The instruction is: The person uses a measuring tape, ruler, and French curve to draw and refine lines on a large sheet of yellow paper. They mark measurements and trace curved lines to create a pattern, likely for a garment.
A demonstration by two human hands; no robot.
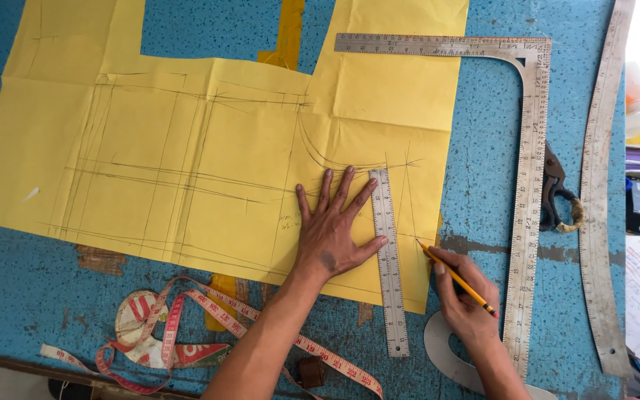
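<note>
Head view looks down on a blue speckled tabletop (38,296) where a yellow paper (209,148) lies flat, covered with pencil lines. Left hand (332,235) presses on the paper with fingers spread wide, grip open and flat, its thumb touching the edge of a short steel ruler (389,267). That ruler stands nearly upright in the frame, its upper part on the paper's lower right corner and its lower end out on the tabletop. Right hand (462,300) sits just right of the ruler, grip closed around a yellow pencil (457,279) whose tip touches the paper near its right edge. Under this wrist lies a curved grey template (446,355). An L-shaped square (525,185) frames the paper's upper right, and a long curved rule (598,185) lies farther right, with dark shears (555,194) between them. A red and white tape (187,318) coils beside the left forearm at the lower left.
</note>
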